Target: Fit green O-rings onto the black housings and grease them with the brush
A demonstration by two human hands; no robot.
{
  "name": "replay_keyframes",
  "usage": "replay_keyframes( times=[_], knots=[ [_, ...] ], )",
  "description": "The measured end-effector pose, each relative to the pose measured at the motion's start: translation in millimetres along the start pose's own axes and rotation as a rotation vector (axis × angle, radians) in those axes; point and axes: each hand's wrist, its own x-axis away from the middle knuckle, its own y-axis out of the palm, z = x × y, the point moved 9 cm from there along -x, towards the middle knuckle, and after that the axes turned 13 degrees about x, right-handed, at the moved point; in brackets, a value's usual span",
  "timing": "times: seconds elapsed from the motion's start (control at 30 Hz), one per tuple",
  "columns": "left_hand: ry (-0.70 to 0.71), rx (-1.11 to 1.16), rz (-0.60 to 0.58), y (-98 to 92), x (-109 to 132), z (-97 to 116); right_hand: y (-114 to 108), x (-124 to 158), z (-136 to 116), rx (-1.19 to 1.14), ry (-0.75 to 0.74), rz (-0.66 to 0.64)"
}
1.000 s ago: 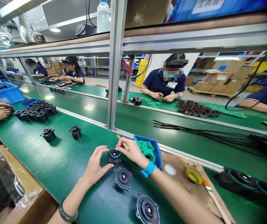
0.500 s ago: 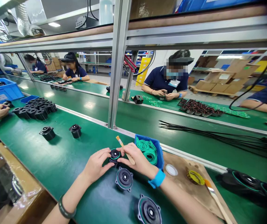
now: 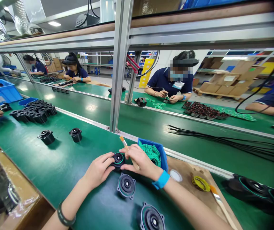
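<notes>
A round black motor housing [image 3: 118,158] with a green sealing ring around its top stands on the green bench between my hands. My left hand [image 3: 101,167] grips its left side with thumb and fingers. My right hand [image 3: 139,161] has its thumb and fingertips at the housing's right side. That same hand also holds a small wooden-handled brush [image 3: 125,143], bristles pointing up and away. Just in front of my hands sits a second black housing [image 3: 126,185], and a third housing [image 3: 152,217] is nearer to me.
Behind my right hand is a blue bin [image 3: 164,155] of green rings [image 3: 151,150]. A brown board [image 3: 187,182] carries a yellow cup [image 3: 200,183], a white lid [image 3: 175,175] and another brush [image 3: 219,201]. Two housings and a cluster of them [image 3: 34,111] stand left. A metal post [image 3: 118,80] rises ahead.
Both hands stay at the housing, with slight finger shifts along its rim. The view has shifted a little. Across the bench, a co-worker's hand has risen slightly above a part.
</notes>
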Motion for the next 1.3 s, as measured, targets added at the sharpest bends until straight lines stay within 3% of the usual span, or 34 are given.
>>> replay_keyframes(
  times=[0.17,0.37,0.57,0.9,1.1,1.3],
  knots=[
    [-0.029,0.039,-0.013,3.6,-3.2,-4.2,9.9,-5.0,4.7,0.008,0.016,-0.143],
    [-0.037,0.066,-0.011,7.3,-8.3,-9.2,12.3,-1.7,13.7,0.038,0.065,-0.179],
    [-0.002,0.087,-0.031,8.3,-12.2,-6.1,3.9,6.6,5.1,0.123,-0.077,-0.076],
    [-0.045,0.111,0.004,15.6,-9.8,-2.1,-11.3,26.1,-14.4,0.141,-0.13,0.123],
    [-0.036,0.084,0.077,18.3,-5.6,4.0,-10.1,30.8,-21.9,0.143,-0.208,0.164],
    [0.03,0.043,0.115,24.4,3.4,4.6,-13.5,33.1,-37.7,0.149,-0.29,0.113]
  ],
)
